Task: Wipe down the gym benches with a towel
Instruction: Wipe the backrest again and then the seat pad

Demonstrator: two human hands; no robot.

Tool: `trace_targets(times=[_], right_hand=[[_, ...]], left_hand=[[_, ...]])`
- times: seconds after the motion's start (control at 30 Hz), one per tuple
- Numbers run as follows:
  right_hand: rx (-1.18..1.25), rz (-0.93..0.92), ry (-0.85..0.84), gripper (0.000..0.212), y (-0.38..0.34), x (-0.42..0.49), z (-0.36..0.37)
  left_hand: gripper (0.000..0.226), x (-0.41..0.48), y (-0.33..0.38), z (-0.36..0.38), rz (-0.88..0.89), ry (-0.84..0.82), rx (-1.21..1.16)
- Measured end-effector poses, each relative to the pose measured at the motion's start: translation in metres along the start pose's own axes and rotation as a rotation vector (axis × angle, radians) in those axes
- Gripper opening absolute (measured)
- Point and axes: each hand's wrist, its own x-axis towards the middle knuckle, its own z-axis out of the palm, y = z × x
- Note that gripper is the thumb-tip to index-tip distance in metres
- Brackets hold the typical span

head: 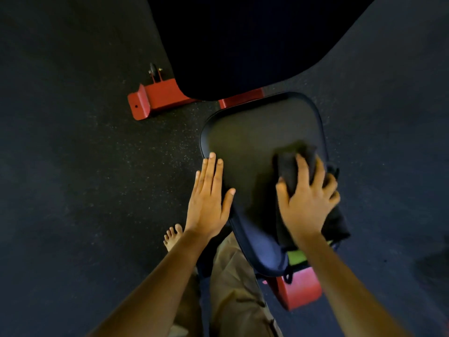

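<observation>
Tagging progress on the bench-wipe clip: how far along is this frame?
Done: nothing provable; neither pad shows wipe marks. In hand: the right hand grips the dark towel on the right side of the seat pad, while the left hand rests flat on its left edge. Left: the rest of the seat pad and, possibly, the back pad above it.

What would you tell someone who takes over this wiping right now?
Left grip: open, fingers straight, flat on the left edge of the seat.
Right grip: holds the towel and presses it on the seat's right side.
The backrest lies beyond the seat, over the red frame.
Done: the towel is on the seat; how much is already clean cannot be told.
Left: finish the seat, then probably the backrest.
</observation>
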Motion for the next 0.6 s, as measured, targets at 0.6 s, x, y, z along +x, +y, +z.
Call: trace_targets(times=[0.6], right_hand=[[0.055,-0.147,-0.021,0.057,-0.018,0.039,-0.001]], left_hand=[[0.066,0.071,0.019,-0.002,0.137,0.02,0.119]])
